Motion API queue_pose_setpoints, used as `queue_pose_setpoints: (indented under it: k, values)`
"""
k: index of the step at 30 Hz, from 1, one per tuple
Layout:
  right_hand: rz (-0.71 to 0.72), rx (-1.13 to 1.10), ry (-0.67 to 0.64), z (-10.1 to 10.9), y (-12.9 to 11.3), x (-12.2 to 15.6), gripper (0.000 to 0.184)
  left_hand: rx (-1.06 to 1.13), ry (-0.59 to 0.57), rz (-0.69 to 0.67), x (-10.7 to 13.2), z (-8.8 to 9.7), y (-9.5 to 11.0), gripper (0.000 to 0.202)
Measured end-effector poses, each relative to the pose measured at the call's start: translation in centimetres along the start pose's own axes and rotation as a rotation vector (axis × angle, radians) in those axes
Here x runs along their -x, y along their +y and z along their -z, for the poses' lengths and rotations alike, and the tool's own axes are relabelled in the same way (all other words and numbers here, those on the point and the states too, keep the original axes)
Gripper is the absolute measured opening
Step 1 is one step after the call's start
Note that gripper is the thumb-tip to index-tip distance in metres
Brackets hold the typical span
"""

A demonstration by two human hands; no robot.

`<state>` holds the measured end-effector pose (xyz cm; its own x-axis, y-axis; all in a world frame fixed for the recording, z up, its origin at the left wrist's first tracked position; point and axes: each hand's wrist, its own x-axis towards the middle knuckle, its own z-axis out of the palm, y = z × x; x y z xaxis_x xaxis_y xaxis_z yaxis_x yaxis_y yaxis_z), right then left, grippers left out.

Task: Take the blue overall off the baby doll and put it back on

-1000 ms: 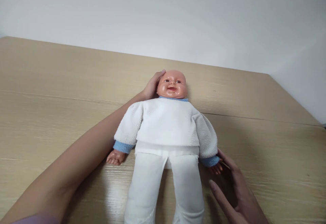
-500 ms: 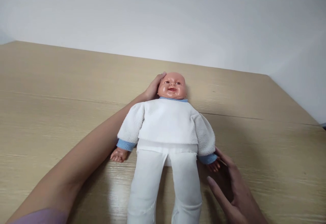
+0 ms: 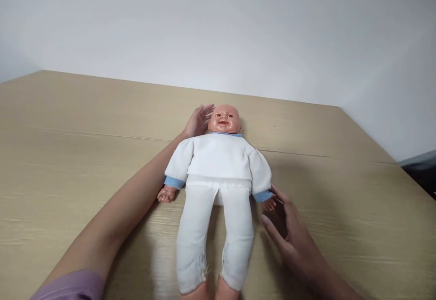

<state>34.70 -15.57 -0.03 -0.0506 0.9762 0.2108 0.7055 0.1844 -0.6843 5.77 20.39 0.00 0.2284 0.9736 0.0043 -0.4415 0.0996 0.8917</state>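
Note:
A baby doll [image 3: 220, 159] lies on its back on the wooden table, its head toward the far edge. It wears a white fleece top with blue collar and cuffs, and white trousers; its lower legs show bare at the bottom of the view. Beside the doll's head, on the left, is my left hand [image 3: 199, 120], fingers apart, its fingertips close to or partly behind the head. My right hand [image 3: 288, 227] rests by the doll's hand and cuff on the right, thumb and fingers spread; whether the fingers touch the cuff is hard to tell.
The light wooden table [image 3: 85, 168] has a seam running across it. Its far edge meets a plain pale wall [image 3: 218, 27]. Past the table's right edge is a dark area [image 3: 422, 172]. A purple sleeve [image 3: 73, 286] shows on my left arm.
The camera view has shifted, so more of the doll's legs shows. My left fingers have loosened from the doll's head and spread. My right hand keeps its place by the doll's cuff.

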Motion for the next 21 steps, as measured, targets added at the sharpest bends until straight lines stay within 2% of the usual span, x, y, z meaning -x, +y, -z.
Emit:
queue_pose_setpoints:
  k: [7, 11, 17, 21]
  values:
    - [0.051, 0.038, 0.038, -0.5, 0.5, -0.4, 0.066, 0.007, 0.158, -0.1, 2.7, 1.1, 0.4, 0.038]
    - [0.109, 0.025, 0.09, -1.2, 1.3, -0.8, 0.064, -0.015, 0.2, -0.106, 5.6, 1.4, 1.1, 0.038]
    - [0.126, -0.026, 0.124, -1.7, 2.6, -1.6, 0.066, -0.12, 0.317, -0.104, 13.3, 1.0, 2.8, 0.034]
    - [0.121, -0.093, 0.115, -1.7, 3.3, -2.3, 0.066, -0.266, 0.473, -0.079, 21.0, -0.5, 3.9, 0.031]
